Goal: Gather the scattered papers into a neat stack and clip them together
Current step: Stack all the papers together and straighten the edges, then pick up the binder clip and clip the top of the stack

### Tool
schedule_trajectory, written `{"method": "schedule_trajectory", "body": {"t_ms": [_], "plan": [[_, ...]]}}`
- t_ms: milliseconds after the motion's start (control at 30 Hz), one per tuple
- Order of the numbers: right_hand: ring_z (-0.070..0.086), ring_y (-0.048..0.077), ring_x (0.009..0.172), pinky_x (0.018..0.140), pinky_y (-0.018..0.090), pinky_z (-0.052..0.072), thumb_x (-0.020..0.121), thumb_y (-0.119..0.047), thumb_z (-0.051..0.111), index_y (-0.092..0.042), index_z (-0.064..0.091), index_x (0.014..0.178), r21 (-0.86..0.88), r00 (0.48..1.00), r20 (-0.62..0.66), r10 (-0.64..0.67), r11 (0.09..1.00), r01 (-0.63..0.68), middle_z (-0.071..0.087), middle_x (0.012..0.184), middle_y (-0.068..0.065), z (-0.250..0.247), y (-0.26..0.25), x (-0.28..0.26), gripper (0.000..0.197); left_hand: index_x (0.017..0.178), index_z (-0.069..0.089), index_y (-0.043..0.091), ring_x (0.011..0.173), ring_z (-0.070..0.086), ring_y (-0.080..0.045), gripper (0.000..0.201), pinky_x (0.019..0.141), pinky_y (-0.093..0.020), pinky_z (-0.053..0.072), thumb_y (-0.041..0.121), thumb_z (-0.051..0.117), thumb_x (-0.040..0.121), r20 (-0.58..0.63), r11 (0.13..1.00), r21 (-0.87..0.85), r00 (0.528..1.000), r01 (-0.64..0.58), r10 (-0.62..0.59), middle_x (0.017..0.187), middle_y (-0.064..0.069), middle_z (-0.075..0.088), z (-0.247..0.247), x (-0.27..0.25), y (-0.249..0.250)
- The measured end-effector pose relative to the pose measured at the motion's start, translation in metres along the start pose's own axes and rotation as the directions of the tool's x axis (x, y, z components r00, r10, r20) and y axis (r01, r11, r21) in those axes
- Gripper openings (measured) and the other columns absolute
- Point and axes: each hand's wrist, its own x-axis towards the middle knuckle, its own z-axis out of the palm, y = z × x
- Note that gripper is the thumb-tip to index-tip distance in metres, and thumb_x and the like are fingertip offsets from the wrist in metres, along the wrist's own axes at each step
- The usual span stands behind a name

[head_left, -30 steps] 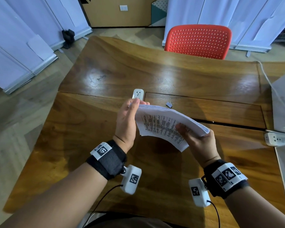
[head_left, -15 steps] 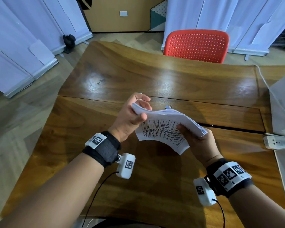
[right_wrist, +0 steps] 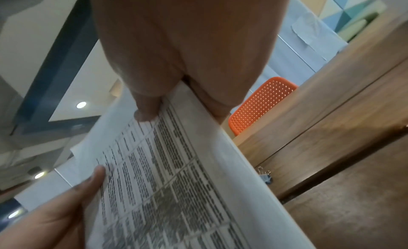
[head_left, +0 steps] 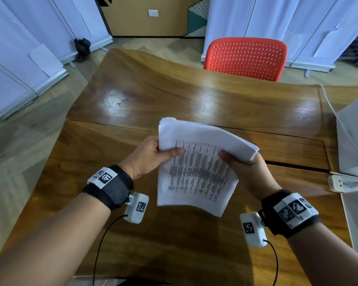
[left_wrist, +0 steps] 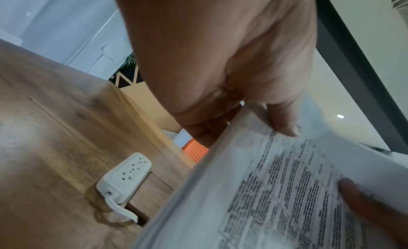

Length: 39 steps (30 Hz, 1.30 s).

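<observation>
Two bare hands were up over the table, the left hand [head_left: 151, 155] and the right hand [head_left: 250, 172], one black-strapped wrist camera on each. Between them was one thick stack of white printed papers [head_left: 196, 168]. One small metal binder clip [right_wrist: 266, 177] lay on the single brown wooden table [head_left: 174, 96]. I counted two white power strips [left_wrist: 124, 177] [head_left: 346, 183] and one red perforated plastic chair [head_left: 246, 56].

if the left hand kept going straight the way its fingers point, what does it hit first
The left hand already pinches the paper stack, so it would just push further into that. Beyond the stack the right hand lies roughly in line, though depth is hard to judge.
</observation>
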Motion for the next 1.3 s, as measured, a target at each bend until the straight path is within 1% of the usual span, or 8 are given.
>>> {"method": "schedule_trajectory", "body": {"t_ms": [100,233,400,600,733,833,966,1300], "plan": [[0.080,0.021,0.095,0.088,0.043,0.064,0.093,-0.019,0.078,-0.020,0.077,0.100,0.090,0.995,0.010,0.096,0.991,-0.097,0.083,0.100,0.003,0.012,0.005,0.020,0.007,0.120,0.077,0.013,0.111,0.077,-0.023,0.039,0.102,-0.036,0.057,0.040,0.076,0.092,-0.069,0.994,-0.094,0.996,0.046,-0.053,0.118,-0.004,0.081,-0.005,0.003,-0.010],[0.079,0.031,0.095,0.089,0.050,0.063,0.095,-0.013,0.076,-0.007,0.076,0.103,0.327,0.975,-0.039,0.220,0.924,-0.196,0.082,0.103,0.013,0.027,0.024,0.051,0.010,0.134,0.071,0.013,0.122,0.074,-0.015,0.044,0.109,-0.036,0.056,0.031,0.077,0.094,-0.053,0.960,-0.197,0.976,0.199,-0.213,0.129,-0.001,0.080,-0.003,0.007,-0.028],[0.079,0.031,0.096,0.092,0.054,0.062,0.094,-0.014,0.076,-0.004,0.075,0.108,0.387,0.938,0.010,0.346,0.864,-0.323,0.082,0.106,0.014,0.021,0.043,0.087,0.017,0.126,0.075,0.016,0.113,0.077,-0.010,0.049,0.107,-0.038,0.058,0.036,0.083,0.082,-0.014,0.939,-0.124,0.945,0.322,-0.326,0.121,0.002,0.082,-0.006,0.017,-0.049],[0.078,0.033,0.104,0.095,0.055,0.061,0.082,-0.044,0.083,-0.002,0.073,0.119,0.102,0.851,0.217,0.478,0.856,-0.507,0.081,0.112,0.013,0.011,0.069,0.116,0.056,0.122,0.077,0.009,0.109,0.079,-0.024,0.059,0.102,-0.048,0.061,0.041,0.085,0.073,-0.061,0.918,-0.067,0.917,0.391,-0.395,0.115,-0.007,0.083,-0.021,0.026,-0.064],[0.076,0.020,0.076,0.080,0.041,0.064,0.083,-0.075,0.066,-0.010,0.076,0.097,-0.125,0.920,-0.034,0.389,0.912,-0.390,0.083,0.088,0.006,0.003,0.075,0.151,0.068,0.125,0.076,0.011,0.113,0.078,-0.026,0.055,0.104,-0.052,0.059,0.038,0.085,0.078,-0.093,0.885,-0.094,0.881,0.457,-0.465,0.118,-0.005,0.083,-0.043,0.019,-0.078],[0.071,0.025,0.096,0.078,0.032,0.052,0.095,-0.064,0.059,-0.014,0.072,0.111,-0.463,0.934,-0.278,0.223,0.821,-0.334,0.075,0.101,0.003,-0.009,0.084,0.182,0.053,0.117,0.077,0.016,0.109,0.080,-0.022,0.031,0.098,-0.044,0.063,0.024,0.081,0.088,-0.119,0.869,-0.118,0.862,0.480,-0.493,0.112,0.000,0.085,-0.055,0.014,-0.084],[0.064,0.029,0.111,0.088,0.038,0.054,0.103,-0.045,0.056,-0.011,0.063,0.132,-0.672,0.948,-0.195,0.252,0.670,-0.316,0.068,0.126,0.012,0.000,0.110,0.213,0.045,0.115,0.078,0.017,0.108,0.080,-0.020,0.022,0.090,-0.034,0.064,0.019,0.079,0.094,-0.109,0.863,-0.096,0.856,0.497,-0.505,0.112,0.001,0.085,-0.064,0.008,-0.089],[0.064,0.025,0.093,0.082,0.039,0.058,0.094,-0.030,0.074,-0.012,0.074,0.100,-0.665,0.963,-0.211,0.165,0.698,-0.265,0.071,0.098,0.006,0.019,0.126,0.215,0.019,0.120,0.078,0.021,0.110,0.079,-0.015,0.029,0.099,-0.038,0.061,0.022,0.081,0.091,-0.097,0.871,-0.068,0.866,0.486,-0.490,0.118,0.003,0.083,-0.072,0.004,-0.089]]}}
